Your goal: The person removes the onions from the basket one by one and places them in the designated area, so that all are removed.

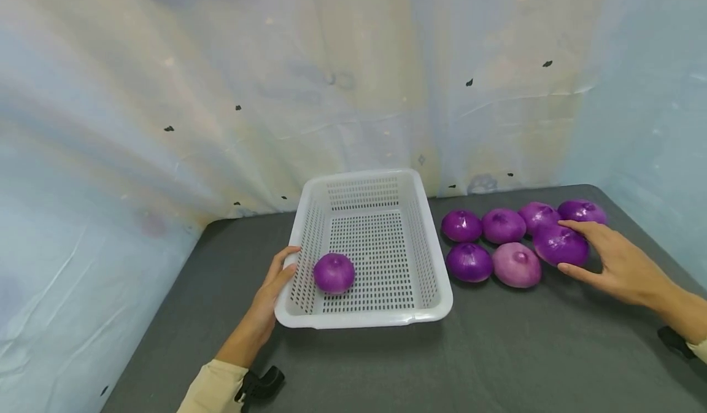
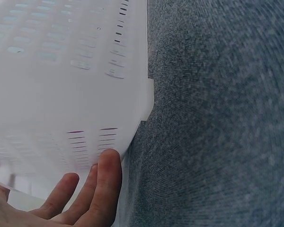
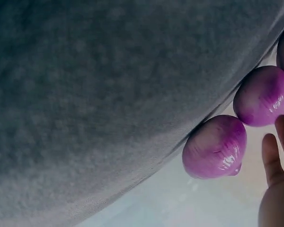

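A white perforated plastic basket [image 1: 364,320] stands mid-table, and my left hand [image 1: 270,290] holds its left rim. In the left wrist view the fingers [image 2: 109,177] rest against the basket's slotted outer wall. One purple onion [image 1: 334,273] lies inside, near the front left corner. On the right, my right hand [image 1: 624,266] grips a shiny purple onion [image 1: 560,245] between thumb and fingers, at the right end of the front row. Next to it sits a paler pink-purple onion [image 1: 516,266]. The right wrist view shows fingers [image 3: 273,158] close beside a purple onion [image 3: 262,97].
Several more purple onions [image 1: 469,262] sit in two rows right of the basket, the back row near the table's far edge. A dark grey cloth covers the table [image 1: 486,351]. Pale patterned curtains [image 1: 359,94] hang behind and at both sides.
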`<state>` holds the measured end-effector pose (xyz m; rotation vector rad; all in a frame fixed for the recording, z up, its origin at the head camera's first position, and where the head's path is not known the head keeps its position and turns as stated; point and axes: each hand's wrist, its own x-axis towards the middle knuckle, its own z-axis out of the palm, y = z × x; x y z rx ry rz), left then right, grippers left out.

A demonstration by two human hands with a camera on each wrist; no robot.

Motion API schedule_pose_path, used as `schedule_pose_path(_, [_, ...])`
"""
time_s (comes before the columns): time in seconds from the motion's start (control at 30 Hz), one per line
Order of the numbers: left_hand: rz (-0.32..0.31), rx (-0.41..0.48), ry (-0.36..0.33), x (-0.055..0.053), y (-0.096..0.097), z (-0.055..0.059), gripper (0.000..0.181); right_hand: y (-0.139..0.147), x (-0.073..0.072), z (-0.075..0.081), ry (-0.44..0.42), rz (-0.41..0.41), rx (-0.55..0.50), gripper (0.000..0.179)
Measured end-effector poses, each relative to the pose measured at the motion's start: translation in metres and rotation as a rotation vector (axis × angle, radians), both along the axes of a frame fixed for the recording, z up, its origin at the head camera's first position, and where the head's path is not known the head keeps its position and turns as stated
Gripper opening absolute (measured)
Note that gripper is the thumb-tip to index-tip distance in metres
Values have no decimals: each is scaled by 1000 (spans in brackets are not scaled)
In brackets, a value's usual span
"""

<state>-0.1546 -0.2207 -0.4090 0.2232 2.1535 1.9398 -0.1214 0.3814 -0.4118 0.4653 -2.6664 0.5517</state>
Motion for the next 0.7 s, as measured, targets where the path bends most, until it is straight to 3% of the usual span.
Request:
schedule_pose_path(0.4, [-11, 26, 4, -2, 1, -1, 44, 8, -3, -7, -125, -39, 32, 73])
schedule_pose_path(0.7, [-4, 19, 5, -1, 2, -1, 44, 7, -6, -7, -155, -24, 78, 73])
